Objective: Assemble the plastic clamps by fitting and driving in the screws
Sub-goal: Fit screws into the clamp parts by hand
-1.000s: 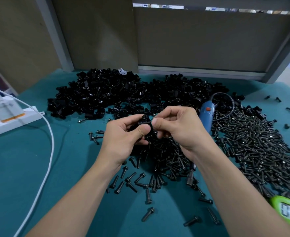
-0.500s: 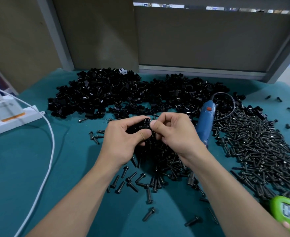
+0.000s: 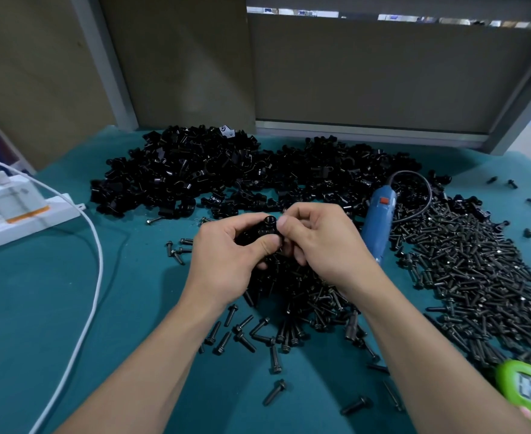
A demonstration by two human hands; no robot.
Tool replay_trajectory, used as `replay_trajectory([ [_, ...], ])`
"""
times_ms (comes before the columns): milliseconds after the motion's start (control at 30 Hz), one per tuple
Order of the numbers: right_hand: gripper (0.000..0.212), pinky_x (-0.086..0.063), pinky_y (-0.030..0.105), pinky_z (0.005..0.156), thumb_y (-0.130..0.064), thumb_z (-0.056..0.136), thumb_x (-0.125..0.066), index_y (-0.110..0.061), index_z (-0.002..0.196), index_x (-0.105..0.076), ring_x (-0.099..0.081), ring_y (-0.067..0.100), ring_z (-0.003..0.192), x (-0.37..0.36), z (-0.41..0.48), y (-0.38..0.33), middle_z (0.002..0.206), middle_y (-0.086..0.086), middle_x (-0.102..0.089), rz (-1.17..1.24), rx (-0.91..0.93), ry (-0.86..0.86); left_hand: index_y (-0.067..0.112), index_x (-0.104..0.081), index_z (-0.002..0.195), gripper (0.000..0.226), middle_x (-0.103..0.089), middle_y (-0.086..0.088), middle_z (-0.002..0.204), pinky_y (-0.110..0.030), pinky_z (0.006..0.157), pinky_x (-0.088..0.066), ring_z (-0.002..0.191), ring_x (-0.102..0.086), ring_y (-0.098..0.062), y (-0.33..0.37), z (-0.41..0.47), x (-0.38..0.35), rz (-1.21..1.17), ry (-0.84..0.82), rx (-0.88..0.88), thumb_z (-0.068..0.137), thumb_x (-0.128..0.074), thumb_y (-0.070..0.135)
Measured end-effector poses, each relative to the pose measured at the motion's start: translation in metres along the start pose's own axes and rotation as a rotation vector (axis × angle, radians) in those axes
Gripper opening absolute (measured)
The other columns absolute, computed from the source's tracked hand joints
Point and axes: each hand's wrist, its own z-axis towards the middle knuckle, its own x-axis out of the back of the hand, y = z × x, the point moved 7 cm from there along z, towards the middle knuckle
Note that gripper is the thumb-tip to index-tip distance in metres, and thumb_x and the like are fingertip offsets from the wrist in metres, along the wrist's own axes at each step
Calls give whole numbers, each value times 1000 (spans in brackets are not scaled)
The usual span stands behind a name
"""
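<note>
My left hand (image 3: 229,258) grips a small black plastic clamp (image 3: 265,228) between thumb and fingers, just above the table's middle. My right hand (image 3: 320,242) meets it from the right, thumb and forefinger pinching at the clamp's top, where a screw head shows; the rest of the screw is hidden. A large heap of black clamps (image 3: 226,173) lies behind the hands. Black screws (image 3: 477,270) spread in a pile to the right and below the hands. A blue electric screwdriver (image 3: 378,223) lies right of my right hand.
A white power strip (image 3: 23,214) with a plugged adapter and a white cable (image 3: 92,292) lie at the left on the teal table (image 3: 38,324). A green digital timer (image 3: 530,393) sits at the bottom right corner. Loose screws (image 3: 242,336) are scattered near the front. Grey panels close off the back.
Both hands have sunk a little lower and closer to the table, still joined at the clamp. My right fingers have shifted on the clamp's top.
</note>
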Motion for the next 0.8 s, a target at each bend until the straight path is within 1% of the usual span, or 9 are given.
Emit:
replay_trajectory([
  [133,41,-35,18,41,-39,106,-56,-14,75,-69,-46,4,41,2,-2,0,51,-5,-61,-103,0,101,35,-80,108,35,-80,11,92,-24,62,-61,75,-76,-10,0,-2,-3,-17,-8,-13,84,-84,10],
  [233,45,-41,24,48,-45,106,-52,-12,83,-73,-53,11,50,2,-3,0,59,3,-65,-194,-4,142,31,-80,112,35,-80,12,93,-21,61,-59,68,-75,-9,-2,-3,-2,4,28,5,82,-86,13],
  [300,44,-40,22,48,-46,105,-51,-19,74,-68,-52,7,49,5,-3,-3,59,4,-64,-207,20,124,33,-79,109,33,-79,16,89,-17,59,-57,63,-74,-8,-3,-2,1,26,73,8,81,-88,16],
  [367,31,-38,16,47,-38,102,-57,-25,75,-65,-52,3,47,7,-2,-5,57,0,-65,-154,21,67,34,-78,110,35,-79,17,87,-15,58,-55,59,-73,-6,-2,-1,4,60,115,3,80,-89,19],
  [433,18,-40,16,49,-22,98,-62,-25,80,-67,-53,6,47,6,0,-5,57,-1,-67,-87,6,4,29,-78,115,38,-80,13,89,-18,58,-57,57,-72,-8,-5,-1,5,59,128,18,80,-89,19],
  [500,20,-42,19,50,-15,98,-63,-24,81,-66,-54,6,46,3,1,-4,59,-2,-69,-70,11,1,27,-79,117,39,-80,11,90,-22,58,-59,56,-73,-10,-7,-1,5,47,128,27,80,-89,19],
  [633,22,-37,18,45,-17,103,-59,-27,83,-63,-47,4,42,-2,1,-5,58,-2,-67,-80,22,-1,29,-78,118,42,-80,7,101,-30,63,-62,60,-75,-16,-9,-1,6,-5,128,33,79,-89,18],
  [733,22,-33,12,44,-19,104,-56,-28,85,-63,-48,2,42,-2,-1,-6,58,-1,-67,-120,39,7,30,-78,116,40,-80,6,104,-29,62,-61,64,-76,-16,-8,-1,4,-48,115,42,80,-89,16],
  [800,24,-34,12,44,-21,105,-55,-27,83,-63,-48,2,43,-1,-2,-7,60,1,-67,-143,51,25,25,-78,117,40,-80,5,107,-29,64,-62,69,-77,-16,-8,-2,3,-97,101,50,80,-89,16],
])
